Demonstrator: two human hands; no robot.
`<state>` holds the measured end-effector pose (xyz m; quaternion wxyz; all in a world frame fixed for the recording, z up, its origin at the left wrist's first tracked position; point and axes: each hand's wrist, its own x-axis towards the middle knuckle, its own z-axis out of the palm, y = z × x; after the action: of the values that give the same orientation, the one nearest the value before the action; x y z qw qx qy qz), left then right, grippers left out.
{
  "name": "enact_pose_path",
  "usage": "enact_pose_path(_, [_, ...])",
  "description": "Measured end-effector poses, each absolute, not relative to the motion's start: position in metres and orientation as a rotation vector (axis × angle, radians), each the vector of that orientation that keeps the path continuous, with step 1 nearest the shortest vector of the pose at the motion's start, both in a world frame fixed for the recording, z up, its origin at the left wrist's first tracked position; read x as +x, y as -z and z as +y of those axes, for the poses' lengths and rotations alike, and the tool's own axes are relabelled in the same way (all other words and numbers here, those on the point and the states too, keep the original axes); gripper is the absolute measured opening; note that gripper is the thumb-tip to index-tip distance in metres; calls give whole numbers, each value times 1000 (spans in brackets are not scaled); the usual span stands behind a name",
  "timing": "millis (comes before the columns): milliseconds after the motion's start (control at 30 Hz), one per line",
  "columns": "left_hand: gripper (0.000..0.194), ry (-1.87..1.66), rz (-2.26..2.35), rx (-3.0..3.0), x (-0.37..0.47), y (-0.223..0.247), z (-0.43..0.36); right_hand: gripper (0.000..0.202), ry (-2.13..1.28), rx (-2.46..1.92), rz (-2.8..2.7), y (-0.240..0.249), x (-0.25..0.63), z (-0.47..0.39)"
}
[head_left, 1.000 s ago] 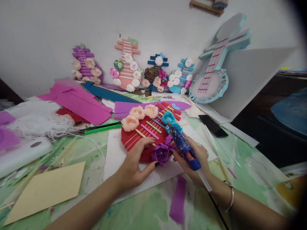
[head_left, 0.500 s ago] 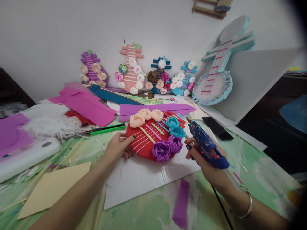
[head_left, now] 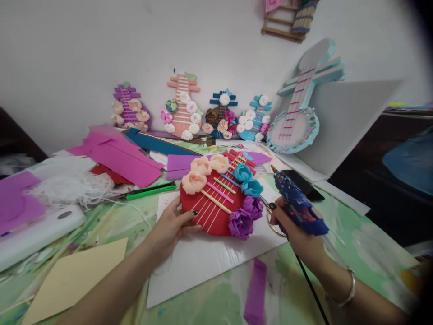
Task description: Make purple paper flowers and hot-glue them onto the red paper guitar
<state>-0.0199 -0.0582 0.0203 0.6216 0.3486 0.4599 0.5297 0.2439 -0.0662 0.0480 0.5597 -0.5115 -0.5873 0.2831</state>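
My left hand [head_left: 174, 223] grips the lower left edge of a red model lute [head_left: 206, 216], thumb on its front and fingers behind. The lute is tilted up toward me over a white board [head_left: 189, 266]. White strings and coloured sticks cross its face. Peach paper flowers [head_left: 194, 182] line its left side; blue flowers [head_left: 243, 173] and purple flowers [head_left: 241, 222] line its right. To the right of it, my right hand [head_left: 294, 225] is closed round a blue hot glue gun [head_left: 297, 201], nozzle pointing up and left, apart from the lute.
Scissors [head_left: 275, 225] lie beside my right hand. A green cutter [head_left: 149, 190], white string [head_left: 74, 183] and pink sheets [head_left: 122, 155] lie to the left. Decorated lutes [head_left: 182, 108] lean on the wall. A phone [head_left: 301, 183] lies at right; a purple strip [head_left: 255, 291] lies in front.
My left hand has tilted the red lute up and turned it slightly. The glue gun has shifted a little right, away from the lute, uncovering the scissors. The camera view has shifted slightly.
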Motion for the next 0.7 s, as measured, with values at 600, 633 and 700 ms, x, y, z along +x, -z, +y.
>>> enact_pose_path(600, [65,-1409,944,626,-2,-22,-75,17,-683,-878,-1583,-46,239,-77])
enact_pose_path(633, [65,-1410,948,620,-1,-22,-77,16,-679,-887,-1593,-48,239,-78])
enact_pose_path(700, [63,-1406,973,612,2,-21,-79,14,-656,-914,-1619,-51,237,-80])
